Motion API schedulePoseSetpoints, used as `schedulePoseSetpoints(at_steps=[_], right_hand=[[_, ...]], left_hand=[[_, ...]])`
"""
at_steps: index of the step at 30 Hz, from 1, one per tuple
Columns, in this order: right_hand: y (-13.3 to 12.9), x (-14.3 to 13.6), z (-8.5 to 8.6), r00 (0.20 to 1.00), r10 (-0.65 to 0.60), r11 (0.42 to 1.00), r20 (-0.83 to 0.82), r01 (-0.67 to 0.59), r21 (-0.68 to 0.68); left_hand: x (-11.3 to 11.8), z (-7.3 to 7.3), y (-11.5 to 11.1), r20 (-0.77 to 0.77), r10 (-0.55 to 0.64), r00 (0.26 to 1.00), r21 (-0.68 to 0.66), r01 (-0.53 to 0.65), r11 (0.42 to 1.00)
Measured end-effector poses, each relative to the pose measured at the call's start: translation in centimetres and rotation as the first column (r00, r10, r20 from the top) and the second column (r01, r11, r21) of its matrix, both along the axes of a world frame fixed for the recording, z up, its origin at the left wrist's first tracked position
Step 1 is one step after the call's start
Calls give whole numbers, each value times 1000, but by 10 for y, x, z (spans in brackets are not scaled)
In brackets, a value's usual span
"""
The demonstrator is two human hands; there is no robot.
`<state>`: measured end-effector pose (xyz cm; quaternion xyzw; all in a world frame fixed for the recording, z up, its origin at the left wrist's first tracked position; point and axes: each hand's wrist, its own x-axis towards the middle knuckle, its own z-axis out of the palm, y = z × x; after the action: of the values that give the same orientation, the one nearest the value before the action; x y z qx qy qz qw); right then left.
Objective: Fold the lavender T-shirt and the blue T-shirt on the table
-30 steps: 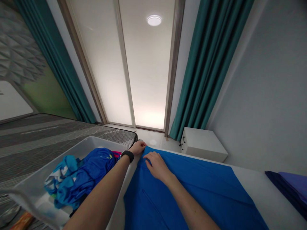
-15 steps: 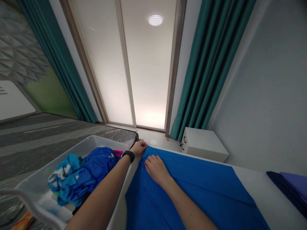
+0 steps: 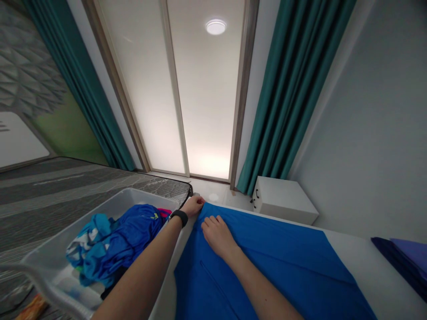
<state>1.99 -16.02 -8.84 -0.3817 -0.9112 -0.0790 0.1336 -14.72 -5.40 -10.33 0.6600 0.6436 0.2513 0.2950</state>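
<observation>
A bright blue garment [image 3: 267,262], its exact kind unclear, lies spread almost flat over a white table, with a slanted seam or zip line on its left half. At its far left corner my left hand [image 3: 194,206], with a dark watch on the wrist, pinches the edge of the cloth. My right hand [image 3: 218,235] rests palm down on the fabric just to the right, fingers slightly bent and holding nothing.
Left of the table, a white plastic basket [image 3: 128,192] holds crumpled blue and teal clothes [image 3: 123,240]. Folded dark and purple cloth [image 3: 405,262] lies at the table's right. Beyond stands a low white drawer cabinet [image 3: 283,200]. A grey patterned bed [image 3: 66,189] is at far left.
</observation>
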Motion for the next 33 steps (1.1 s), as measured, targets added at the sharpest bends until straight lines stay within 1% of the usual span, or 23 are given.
schedulePoseSetpoints(at_steps=[2, 4, 7, 10, 16, 19, 25, 28, 33], right_hand=[[0, 0, 2, 1000, -16, 1000, -17, 16, -11], [-1, 1, 6, 998, -32, 998, -62, 28, -52], [-2, 5, 16, 992, -11, 990, -128, -7, -138], [-4, 7, 20, 989, 23, 979, -147, -52, -199], [-7, 6, 16, 993, 65, 970, -102, -86, -227], [-7, 7, 16, 991, 89, 965, -105, -112, -239], [-4, 11, 18, 978, 26, 966, -206, -78, -247], [-6, 12, 13, 980, 20, 953, -196, -78, -292], [-11, 10, -2, 995, 39, 912, -95, -74, -403]], left_hand=[[0, 1, -1, 9, -2, 1000, -5, 2, 1000], [0, 1, -2, 16, 1, 1000, -7, -1, 1000], [0, 1, -2, 25, 9, 1000, -6, -9, 1000], [-1, 0, -2, 33, 13, 999, 1, -13, 1000], [-1, -1, -4, 40, 28, 999, 27, -29, 999], [0, -1, -4, 34, 35, 999, 51, -36, 998], [2, 2, -8, -18, 48, 999, 127, -46, 991], [4, 4, -15, -54, 25, 998, 156, -17, 988], [6, 4, -21, -104, 19, 994, 199, 2, 980]])
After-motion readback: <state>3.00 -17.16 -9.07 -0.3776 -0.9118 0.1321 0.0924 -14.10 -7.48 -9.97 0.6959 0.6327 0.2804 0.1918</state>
